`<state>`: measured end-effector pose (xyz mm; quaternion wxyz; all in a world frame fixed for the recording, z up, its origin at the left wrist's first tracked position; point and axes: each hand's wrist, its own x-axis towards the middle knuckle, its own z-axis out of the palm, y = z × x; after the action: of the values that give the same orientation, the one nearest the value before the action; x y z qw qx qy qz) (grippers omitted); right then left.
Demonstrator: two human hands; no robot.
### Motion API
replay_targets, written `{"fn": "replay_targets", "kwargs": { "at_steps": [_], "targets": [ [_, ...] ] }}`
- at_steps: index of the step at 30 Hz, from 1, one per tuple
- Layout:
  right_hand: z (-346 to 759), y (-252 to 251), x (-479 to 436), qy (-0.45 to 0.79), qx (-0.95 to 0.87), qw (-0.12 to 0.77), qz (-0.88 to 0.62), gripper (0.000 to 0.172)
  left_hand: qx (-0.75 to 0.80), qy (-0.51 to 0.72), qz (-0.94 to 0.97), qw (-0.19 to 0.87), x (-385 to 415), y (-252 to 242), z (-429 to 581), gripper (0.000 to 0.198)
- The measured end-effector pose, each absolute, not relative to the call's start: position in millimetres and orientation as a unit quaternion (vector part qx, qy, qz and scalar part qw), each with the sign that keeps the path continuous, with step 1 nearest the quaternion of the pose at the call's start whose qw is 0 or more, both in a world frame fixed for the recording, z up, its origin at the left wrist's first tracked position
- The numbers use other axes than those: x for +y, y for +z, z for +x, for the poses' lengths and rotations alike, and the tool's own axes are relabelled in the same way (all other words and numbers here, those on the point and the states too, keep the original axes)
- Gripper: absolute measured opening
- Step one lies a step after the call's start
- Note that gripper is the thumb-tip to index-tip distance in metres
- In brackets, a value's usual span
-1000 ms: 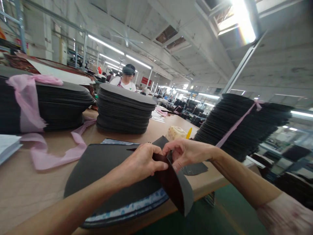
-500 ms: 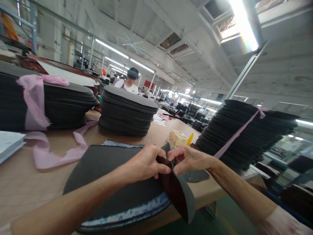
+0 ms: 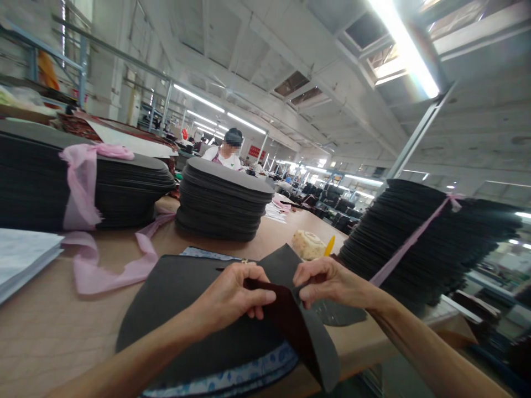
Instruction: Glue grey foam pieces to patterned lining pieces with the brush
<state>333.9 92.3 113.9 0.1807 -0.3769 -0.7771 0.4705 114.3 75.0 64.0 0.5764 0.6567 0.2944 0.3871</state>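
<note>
My left hand [image 3: 236, 293] pinches the edge of a dark grey sheet [image 3: 326, 342] between thumb and fingers; the sheet's dark brown underside shows. Closed on the same sheet a little to the right is my right hand [image 3: 326, 283], which grips its folded edge. The sheet bends between the hands and hangs past the table edge. Under my hands lies a rounded dark grey panel [image 3: 178, 309] on a low pile with a blue-and-white patterned edge [image 3: 249, 370]. A small dark flat piece [image 3: 342, 314] lies below my right hand.
A cream roll [image 3: 307, 245] and a yellow tool [image 3: 329, 246] lie behind my right hand. Tall stacks of dark panels stand at the left [image 3: 124, 188], back [image 3: 224, 204] and right [image 3: 398, 232]. A pink strip [image 3: 116, 282] and white sheets [image 3: 29, 257] lie left. A person [image 3: 226, 155] is behind.
My hands have moved apart, with the left further from the right. The sheet between them is spread wider, and a grey flap now stands up behind them. The view has shifted slightly.
</note>
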Motion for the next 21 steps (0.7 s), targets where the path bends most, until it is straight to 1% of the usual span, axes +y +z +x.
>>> {"fn": "replay_targets", "kwargs": {
  "at_steps": [3,7,9,10,12,13,14,15,16,17,18,20,21],
  "targets": [
    [334,112,90,0.461,-0.787,0.179,-0.368,0.024,0.292,0.402,0.654,0.569,72,61,112,0.02],
    [331,108,89,0.415,-0.817,0.184,-0.355,0.027,0.287,0.406,0.642,0.583,73,56,111,0.019],
    [328,107,83,0.375,-0.82,0.233,-0.365,0.025,0.287,0.408,0.64,0.585,71,54,111,0.018],
    [327,106,77,0.339,-0.815,0.273,-0.382,0.028,0.287,0.412,0.638,0.584,70,54,111,0.017],
    [327,100,61,0.252,-0.8,0.351,-0.416,0.048,0.285,0.426,0.632,0.581,67,52,111,0.013],
    [327,94,52,0.217,-0.797,0.368,-0.427,0.058,0.283,0.438,0.625,0.581,66,51,111,0.011],
    [329,87,43,0.192,-0.803,0.364,-0.431,0.068,0.279,0.45,0.618,0.581,65,50,112,0.01],
    [330,77,35,0.176,-0.819,0.342,-0.425,0.077,0.275,0.462,0.61,0.582,65,48,112,0.009],
    [332,66,29,0.16,-0.84,0.304,-0.42,0.085,0.27,0.474,0.604,0.58,65,46,112,0.008],
    [333,54,24,0.13,-0.862,0.27,-0.41,0.09,0.263,0.489,0.602,0.574,66,44,112,0.007],
    [335,42,22,0.093,-0.88,0.24,-0.398,0.088,0.255,0.506,0.605,0.56,65,43,111,0.005],
    [336,25,24,0.004,-0.899,0.223,-0.376,0.063,0.241,0.544,0.626,0.505,60,42,106,0.003],
    [336,20,25,-0.043,-0.904,0.227,-0.36,0.054,0.237,0.56,0.643,0.465,55,42,101,0.005]
  ]
}}
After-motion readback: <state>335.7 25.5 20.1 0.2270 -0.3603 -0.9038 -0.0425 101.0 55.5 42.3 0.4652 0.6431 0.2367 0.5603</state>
